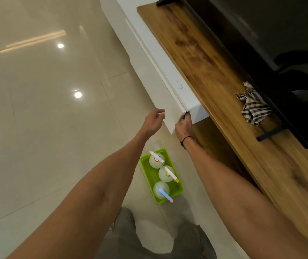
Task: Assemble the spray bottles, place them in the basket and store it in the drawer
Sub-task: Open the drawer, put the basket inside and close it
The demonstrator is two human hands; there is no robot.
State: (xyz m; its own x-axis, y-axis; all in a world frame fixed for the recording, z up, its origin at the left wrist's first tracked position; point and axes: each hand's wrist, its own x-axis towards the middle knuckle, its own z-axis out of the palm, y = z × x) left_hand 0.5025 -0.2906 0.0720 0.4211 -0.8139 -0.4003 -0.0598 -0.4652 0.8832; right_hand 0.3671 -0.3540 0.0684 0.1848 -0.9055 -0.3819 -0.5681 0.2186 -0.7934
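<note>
The right hand (183, 125) has its grip clenched on the near corner of the white drawer (175, 101) front, fingers hooked round its edge. The left hand (154, 121) hovers just beside the drawer front, released, fingers loosely curled and holding nothing. Below the arms, on the floor (46, 109), sits the green basket (179, 189) with three clear bottles (165, 173) standing in a row inside, spray heads fitted: one white, one white with a yellow tip, one blue with a pink tip. The basket lies near the cabinet, well below the drawer. Above the drawer runs a wooden tabletop (205, 68); on it lie a checked cloth (253, 109) and a dark TV (261, 25) on black feet. The floor is glossy pale tile reflecting ceiling lights. Grey trousers (123, 240) show at the bottom edge.
</note>
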